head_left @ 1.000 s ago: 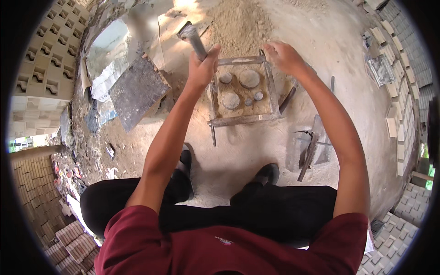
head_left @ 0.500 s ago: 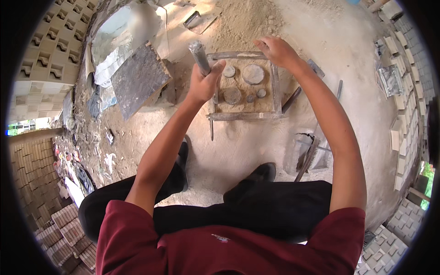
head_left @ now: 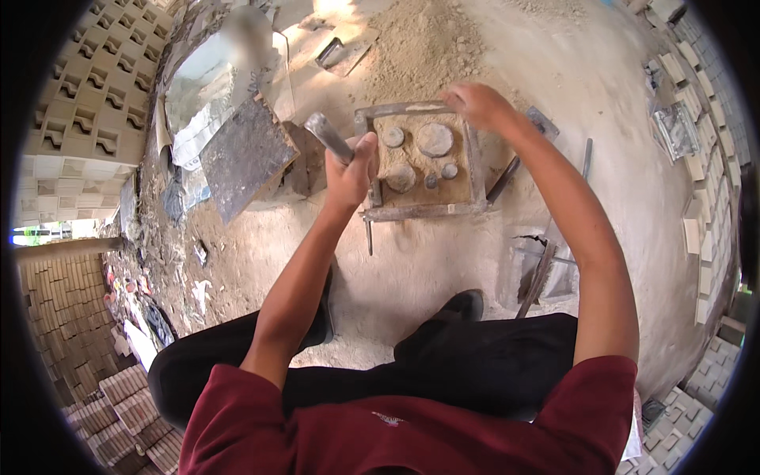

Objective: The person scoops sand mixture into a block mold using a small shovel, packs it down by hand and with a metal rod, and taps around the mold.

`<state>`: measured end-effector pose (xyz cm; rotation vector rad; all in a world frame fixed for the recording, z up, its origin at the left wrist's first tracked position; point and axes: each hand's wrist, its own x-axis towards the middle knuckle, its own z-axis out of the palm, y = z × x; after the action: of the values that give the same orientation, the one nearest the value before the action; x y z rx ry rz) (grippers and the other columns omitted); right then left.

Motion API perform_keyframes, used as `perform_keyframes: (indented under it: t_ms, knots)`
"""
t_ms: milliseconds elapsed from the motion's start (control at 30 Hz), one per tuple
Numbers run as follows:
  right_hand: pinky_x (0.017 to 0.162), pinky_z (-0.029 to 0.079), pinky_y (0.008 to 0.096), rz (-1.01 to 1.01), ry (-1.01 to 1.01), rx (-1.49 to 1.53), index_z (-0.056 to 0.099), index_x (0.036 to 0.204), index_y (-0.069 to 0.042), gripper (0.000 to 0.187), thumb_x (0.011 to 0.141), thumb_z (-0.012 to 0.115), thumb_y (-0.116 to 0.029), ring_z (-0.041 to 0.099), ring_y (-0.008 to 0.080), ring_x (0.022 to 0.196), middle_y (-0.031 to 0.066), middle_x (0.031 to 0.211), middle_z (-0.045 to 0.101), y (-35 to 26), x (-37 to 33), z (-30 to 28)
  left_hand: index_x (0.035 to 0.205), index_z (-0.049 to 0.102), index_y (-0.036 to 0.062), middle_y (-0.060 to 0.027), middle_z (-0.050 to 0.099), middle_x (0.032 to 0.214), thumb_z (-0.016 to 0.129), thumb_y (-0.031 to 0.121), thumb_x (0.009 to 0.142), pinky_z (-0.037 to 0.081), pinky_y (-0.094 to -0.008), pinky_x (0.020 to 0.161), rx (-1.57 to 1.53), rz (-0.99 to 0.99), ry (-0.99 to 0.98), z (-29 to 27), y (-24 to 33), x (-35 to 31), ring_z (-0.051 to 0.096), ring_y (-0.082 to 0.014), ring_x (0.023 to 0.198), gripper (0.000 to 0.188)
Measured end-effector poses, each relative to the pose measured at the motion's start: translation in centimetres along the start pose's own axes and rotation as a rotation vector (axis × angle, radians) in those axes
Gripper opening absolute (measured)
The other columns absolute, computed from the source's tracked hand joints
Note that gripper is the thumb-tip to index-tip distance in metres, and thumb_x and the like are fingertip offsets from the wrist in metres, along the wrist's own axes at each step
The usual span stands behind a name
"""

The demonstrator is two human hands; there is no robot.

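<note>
A wide fisheye view from my head, left of centre, looks steeply down and forward. My maroon shirt [head_left: 396, 435] fills the near lower edge; my left hand [head_left: 348, 176] and right hand [head_left: 481, 107] sit farther off, above centre, near a square frame [head_left: 427, 211]. Stacked blocks [head_left: 59, 317] curve at the rim (the lens bends straight edges).

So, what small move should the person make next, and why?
Perhaps steady the frame with the right grip: it is by the frame's far side, with nothing held showing, while the left grip clasps a grey rod near the left side.
</note>
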<state>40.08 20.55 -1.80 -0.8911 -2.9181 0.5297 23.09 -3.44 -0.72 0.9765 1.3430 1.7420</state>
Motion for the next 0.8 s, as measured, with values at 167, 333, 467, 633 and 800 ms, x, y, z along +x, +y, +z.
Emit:
perform_keyframes:
  t_ms: [167, 333, 467, 633, 800]
  knots:
    - [0.078, 0.050, 0.0461, 0.035, -0.094, -0.013, 0.059, 0.087, 0.001, 0.065, 0.097, 0.033, -0.058, 0.062, 0.0358, 0.086, 0.0230, 0.091, 0.063, 0.4, -1.0, 0.5, 0.057, 0.034, 0.0132, 0.0041, 0.030, 0.046, 0.049, 0.021, 0.097, 0.019, -0.0271, 0.037, -0.046, 0.104, -0.054, -0.6, 0.1, 1.3, 0.025, -0.0063, 0.038, 0.043]
    - [0.076, 0.050, 0.0473, 0.013, -0.073, -0.009, 0.060, 0.089, 0.000, 0.065, 0.097, 0.031, -0.058, 0.063, 0.0351, 0.083, 0.0216, 0.088, 0.064, 1.3, -1.2, 1.9, 0.059, 0.036, 0.0122, 0.0042, 0.030, 0.047, 0.049, 0.021, 0.097, 0.020, -0.0272, 0.039, 0.026, 0.013, -0.039, 0.1, -0.7, 2.1, 0.027, -0.0072, 0.038, 0.042]
    - [0.077, 0.049, 0.0482, 0.081, -0.237, 0.018, 0.060, 0.090, -0.002, 0.063, 0.098, 0.031, -0.057, 0.062, 0.0362, 0.084, 0.0209, 0.089, 0.064, -0.2, -0.6, 1.8, 0.059, 0.037, 0.0114, 0.0034, 0.032, 0.046, 0.050, 0.021, 0.097, 0.021, -0.0270, 0.039, 0.017, 0.024, -0.016, -0.7, -0.8, 2.6, 0.028, -0.0077, 0.038, 0.041]
    - [0.074, 0.049, 0.0469, -0.033, -0.107, 0.005, 0.058, 0.088, -0.001, 0.059, 0.098, 0.034, -0.054, 0.062, 0.0381, 0.081, 0.0204, 0.087, 0.063, 0.0, -0.9, 1.9, 0.059, 0.037, 0.0122, 0.0030, 0.032, 0.045, 0.050, 0.021, 0.096, 0.023, -0.0271, 0.038, -0.025, 0.084, -0.020, -0.4, -0.3, 4.2, 0.029, -0.0089, 0.038, 0.041]
    - [0.073, 0.050, 0.0460, -0.054, -0.036, -0.021, 0.057, 0.089, -0.001, 0.058, 0.097, 0.035, -0.054, 0.062, 0.0381, 0.082, 0.0204, 0.086, 0.063, -0.3, -0.7, 1.8, 0.060, 0.039, 0.0127, 0.0032, 0.034, 0.047, 0.052, 0.019, 0.095, 0.023, -0.0264, 0.038, 0.049, 0.057, -0.039, -0.7, -0.5, 7.0, 0.029, -0.0086, 0.038, 0.039]
